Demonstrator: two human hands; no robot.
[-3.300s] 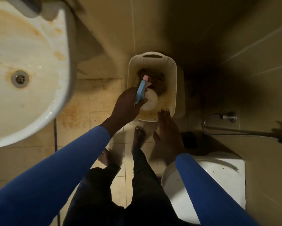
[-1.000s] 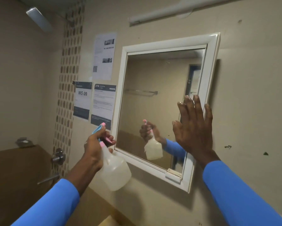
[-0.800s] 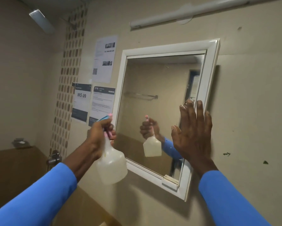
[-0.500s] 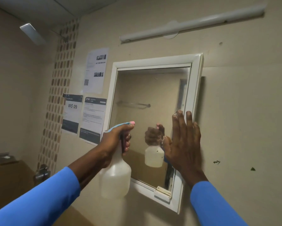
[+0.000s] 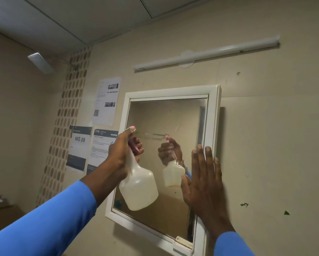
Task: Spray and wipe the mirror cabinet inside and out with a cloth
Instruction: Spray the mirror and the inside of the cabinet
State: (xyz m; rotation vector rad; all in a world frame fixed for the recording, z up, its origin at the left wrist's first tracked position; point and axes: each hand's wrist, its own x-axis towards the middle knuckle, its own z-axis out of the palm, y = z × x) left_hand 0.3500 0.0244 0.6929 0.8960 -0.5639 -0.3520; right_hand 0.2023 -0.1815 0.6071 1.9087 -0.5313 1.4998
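I see my left hand (image 5: 124, 154) gripping the spray bottle (image 5: 138, 189), right hand (image 5: 204, 183) spread flat at the closed mirror cabinet (image 5: 213, 126); wiping not begun, no cloth visible

- The white-framed mirror cabinet (image 5: 213, 126) hangs on the far wall, door closed.
- A long white tube light fitting (image 5: 206, 53) sits above it.
- Printed paper notices (image 5: 107, 101) hang just left of the cabinet.
- The left hand (image 5: 122, 151) holds a translucent plastic spray bottle (image 5: 138, 189) before the mirror's left half.
- The right hand (image 5: 204, 183) lies flat, fingers spread, against the mirror's right edge.
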